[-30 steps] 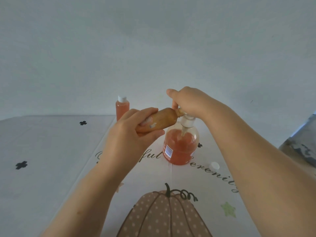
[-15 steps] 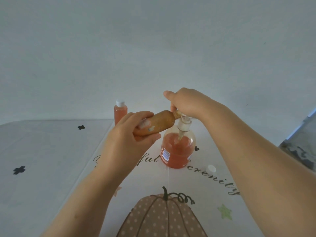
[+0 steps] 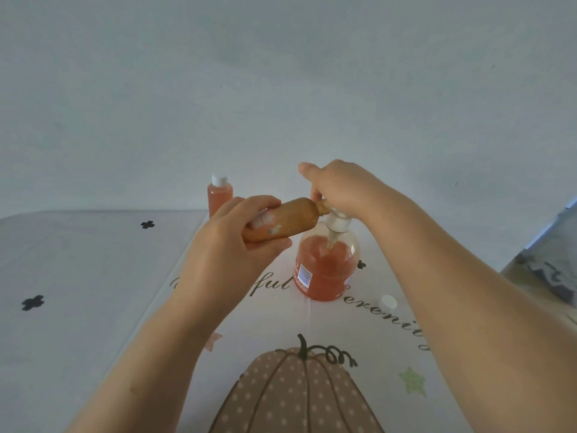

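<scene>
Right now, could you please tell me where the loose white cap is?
In the head view, the white cap lies on the tablecloth at right of centre, just right of the pump bottle of orange liquid, beside the printed lettering.

Left grip (image 3: 231,245) holds a brown bottle (image 3: 293,218) level, its neck at the pump bottle (image 3: 324,273) head. Right grip (image 3: 340,189) curls over that head. A capped bottle (image 3: 219,195) stands at the bench (image 3: 78,276) far edge. A white cap (image 3: 387,302) lies nearby.
</scene>
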`<state>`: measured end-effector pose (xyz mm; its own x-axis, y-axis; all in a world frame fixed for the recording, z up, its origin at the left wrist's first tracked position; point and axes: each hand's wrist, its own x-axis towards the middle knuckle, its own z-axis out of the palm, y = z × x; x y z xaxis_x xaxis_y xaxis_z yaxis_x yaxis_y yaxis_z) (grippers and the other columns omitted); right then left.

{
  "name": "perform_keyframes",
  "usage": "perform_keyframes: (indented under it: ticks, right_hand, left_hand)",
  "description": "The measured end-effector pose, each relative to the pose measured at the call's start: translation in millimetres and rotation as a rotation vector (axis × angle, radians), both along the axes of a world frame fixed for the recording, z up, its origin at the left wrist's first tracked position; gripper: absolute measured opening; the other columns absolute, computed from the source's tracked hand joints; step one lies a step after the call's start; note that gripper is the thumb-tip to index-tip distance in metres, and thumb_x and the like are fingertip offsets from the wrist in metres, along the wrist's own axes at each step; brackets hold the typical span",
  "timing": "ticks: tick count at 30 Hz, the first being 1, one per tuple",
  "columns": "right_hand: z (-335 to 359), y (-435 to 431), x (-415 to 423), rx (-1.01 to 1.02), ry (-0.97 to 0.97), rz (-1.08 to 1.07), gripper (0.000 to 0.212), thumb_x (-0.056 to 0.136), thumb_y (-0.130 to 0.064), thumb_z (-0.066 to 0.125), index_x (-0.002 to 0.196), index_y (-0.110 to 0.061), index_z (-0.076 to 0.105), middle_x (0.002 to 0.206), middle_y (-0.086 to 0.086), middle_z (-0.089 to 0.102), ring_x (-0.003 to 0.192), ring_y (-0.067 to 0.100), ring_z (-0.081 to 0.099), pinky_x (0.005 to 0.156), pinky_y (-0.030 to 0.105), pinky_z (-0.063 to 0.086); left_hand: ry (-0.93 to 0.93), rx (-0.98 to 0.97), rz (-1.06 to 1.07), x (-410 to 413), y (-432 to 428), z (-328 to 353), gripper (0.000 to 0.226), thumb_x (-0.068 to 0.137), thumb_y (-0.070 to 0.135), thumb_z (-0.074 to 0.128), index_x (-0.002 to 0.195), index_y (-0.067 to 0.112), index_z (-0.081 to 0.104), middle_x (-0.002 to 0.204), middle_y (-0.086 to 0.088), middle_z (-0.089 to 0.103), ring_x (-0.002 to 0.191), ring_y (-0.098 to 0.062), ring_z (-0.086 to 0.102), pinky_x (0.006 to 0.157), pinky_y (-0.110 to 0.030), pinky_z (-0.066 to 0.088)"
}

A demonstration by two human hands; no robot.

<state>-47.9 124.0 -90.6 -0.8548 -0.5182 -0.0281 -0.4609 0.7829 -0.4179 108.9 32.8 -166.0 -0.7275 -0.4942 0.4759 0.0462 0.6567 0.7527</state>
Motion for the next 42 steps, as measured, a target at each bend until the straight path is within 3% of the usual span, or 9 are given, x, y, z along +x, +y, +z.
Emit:
perform_keyframes:
  ticks: [6,13,22,26,28,30,33,35,42]
  right_hand:
    - [10.8,1.2,-5.5,0.059,0.129,-0.009,0.061,0.097,-0.058,0.026,0.092,-0.013,0.068,0.077,0.004,0.066,0.075,0.021,0.063,0.068,0.032,0.044]
    - [2.6,-1.9,-7.2,0.057,0.081,-0.008,0.056,0.099,-0.052,0.026,0.1,-0.013,0.066,0.084,0.008,0.066,0.084,0.025,0.065,0.079,0.037,0.047]
    - [-2.2,0.7,-3.1,0.017,0.059,0.007,0.052,0.101,-0.046,0.023,0.106,-0.014,0.064,0.087,0.008,0.064,0.084,0.025,0.061,0.079,0.038,0.047]
    - [7.5,-0.6,-4.0,0.038,0.132,-0.029,0.059,0.1,-0.051,0.023,0.095,-0.012,0.068,0.076,0.005,0.064,0.069,0.021,0.059,0.06,0.029,0.039]
    - [11.4,-1.6,-4.3,0.068,0.184,-0.016,0.06,0.1,-0.051,0.023,0.093,-0.012,0.068,0.075,0.005,0.064,0.068,0.021,0.058,0.058,0.028,0.037]
    - [12.9,-0.9,-5.2,0.053,0.18,-0.008,0.06,0.1,-0.05,0.023,0.094,-0.012,0.068,0.078,0.005,0.065,0.07,0.021,0.059,0.059,0.028,0.038]
    - [9.4,-1.4,-3.5,-0.029,0.055,-0.027,0.044,0.104,-0.033,0.025,0.116,-0.012,0.061,0.091,0.011,0.065,0.086,0.027,0.064,0.073,0.034,0.046]
    - [5.1,-1.8,-0.6,-0.081,0.014,-0.068,0.039,0.104,-0.029,0.026,0.123,-0.017,0.058,0.091,0.011,0.063,0.086,0.027,0.063,0.075,0.036,0.048]
    - [-1.7,0.0,-0.5,0.022,0.062,-0.024,0.051,0.102,-0.043,0.023,0.101,-0.013,0.064,0.089,0.009,0.067,0.086,0.025,0.063,0.078,0.036,0.046]
  left_hand:
    - [0.038,-0.001,0.003,0.0,3.4,1.1,0.044,0.073,0.028,0.08,0.111,0.04,0.062,0.096,0.019,0.059,0.092,0.004,0.055,0.072,-0.004,0.039]
    - [0.017,0.013,0.001,-2.0,1.8,0.0,0.044,0.073,0.029,0.08,0.111,0.042,0.061,0.096,0.022,0.057,0.091,0.006,0.054,0.071,-0.005,0.04]
    - [0.021,-0.037,0.015,-1.8,0.6,-2.7,0.044,0.073,0.028,0.08,0.112,0.038,0.062,0.096,0.022,0.057,0.092,0.006,0.053,0.071,-0.002,0.038]
    - [0.047,-0.02,0.019,-2.7,2.7,-2.0,0.044,0.073,0.028,0.08,0.112,0.038,0.062,0.097,0.021,0.058,0.091,0.004,0.055,0.071,-0.004,0.039]
    - [0.05,-0.03,0.024,-2.5,3.6,-1.4,0.045,0.073,0.029,0.08,0.113,0.037,0.062,0.097,0.021,0.058,0.091,0.004,0.055,0.072,-0.005,0.04]
    - [0.056,-0.039,0.026,-2.0,4.2,-0.9,0.045,0.074,0.029,0.08,0.114,0.037,0.062,0.098,0.022,0.057,0.091,0.003,0.055,0.073,-0.006,0.041]
    - [0.062,-0.038,0.027,-2.1,4.0,-1.4,0.045,0.073,0.028,0.081,0.114,0.037,0.062,0.098,0.021,0.058,0.091,0.004,0.055,0.073,-0.006,0.041]
    - [0.057,-0.038,0.021,-2.0,3.0,-2.4,0.045,0.073,0.028,0.081,0.113,0.037,0.062,0.097,0.021,0.058,0.092,0.005,0.054,0.072,-0.005,0.04]
    - [0.027,-0.067,0.028,-2.0,1.4,-4.4,0.044,0.073,0.029,0.08,0.113,0.037,0.061,0.096,0.023,0.056,0.093,0.006,0.052,0.07,-0.003,0.039]
